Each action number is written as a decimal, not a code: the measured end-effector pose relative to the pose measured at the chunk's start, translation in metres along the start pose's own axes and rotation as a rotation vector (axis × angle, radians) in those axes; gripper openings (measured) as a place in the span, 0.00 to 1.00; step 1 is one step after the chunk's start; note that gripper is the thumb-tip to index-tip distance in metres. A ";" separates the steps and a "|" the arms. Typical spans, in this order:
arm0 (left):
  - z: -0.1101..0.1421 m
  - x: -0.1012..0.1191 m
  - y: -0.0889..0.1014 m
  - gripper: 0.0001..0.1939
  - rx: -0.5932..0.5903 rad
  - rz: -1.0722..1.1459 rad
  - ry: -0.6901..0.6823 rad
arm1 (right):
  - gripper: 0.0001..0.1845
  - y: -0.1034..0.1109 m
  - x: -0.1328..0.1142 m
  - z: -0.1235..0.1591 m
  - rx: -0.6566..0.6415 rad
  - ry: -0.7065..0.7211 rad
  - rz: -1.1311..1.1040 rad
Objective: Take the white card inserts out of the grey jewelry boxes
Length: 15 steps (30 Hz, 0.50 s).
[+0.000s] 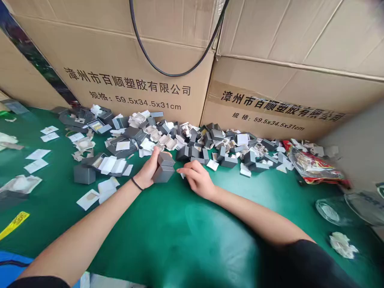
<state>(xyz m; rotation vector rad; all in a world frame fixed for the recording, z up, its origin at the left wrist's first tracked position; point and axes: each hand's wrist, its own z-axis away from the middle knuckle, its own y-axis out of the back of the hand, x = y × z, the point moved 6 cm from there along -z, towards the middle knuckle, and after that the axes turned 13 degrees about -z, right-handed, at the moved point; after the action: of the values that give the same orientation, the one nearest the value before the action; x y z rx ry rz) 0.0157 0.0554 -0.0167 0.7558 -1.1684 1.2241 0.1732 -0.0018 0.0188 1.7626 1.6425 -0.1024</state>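
My left hand (147, 172) is wrapped round a small dark grey box (164, 173) just above the green table. A seam crosses the box between its upper and lower parts. To the right of the box, a short gap away, is my right hand (200, 180), its fingers curled and the index pointing at the box. A small pale bit shows under that index fingertip, too small to name. Behind both hands lies a long heap of grey boxes (195, 152), several of them open, mixed with white paper pieces and crumpled wrapping.
Large cardboard cartons (135, 60) stand along the back, with a black cable (177, 75) hanging before them. Loose white cards (37, 160) lie at left, near a yellow strip (15, 225). A red plastic packet (315, 164), a clear container (330, 212) and crumpled paper (343, 245) are at right.
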 end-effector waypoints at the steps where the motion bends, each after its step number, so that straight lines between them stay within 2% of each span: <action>1: 0.001 -0.002 -0.007 0.29 -0.030 0.016 -0.013 | 0.16 0.004 0.003 0.000 0.040 -0.046 0.003; 4: 0.006 -0.007 -0.026 0.22 -0.114 0.087 -0.033 | 0.15 0.015 0.011 0.001 0.144 -0.163 0.002; 7: 0.012 -0.010 -0.037 0.12 -0.208 0.186 0.013 | 0.12 0.022 0.015 0.006 0.218 -0.254 -0.016; 12: 0.010 -0.009 -0.034 0.01 -0.099 0.369 0.023 | 0.09 0.031 0.009 0.028 0.360 -0.384 -0.048; 15: 0.011 -0.013 -0.040 0.09 -0.088 0.361 0.007 | 0.10 0.031 0.003 0.040 0.391 -0.479 -0.101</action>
<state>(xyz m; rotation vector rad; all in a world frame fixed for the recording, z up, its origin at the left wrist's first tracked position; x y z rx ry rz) 0.0520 0.0327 -0.0202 0.4860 -1.3833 1.4584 0.2171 -0.0184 0.0011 1.7494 1.4137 -0.8743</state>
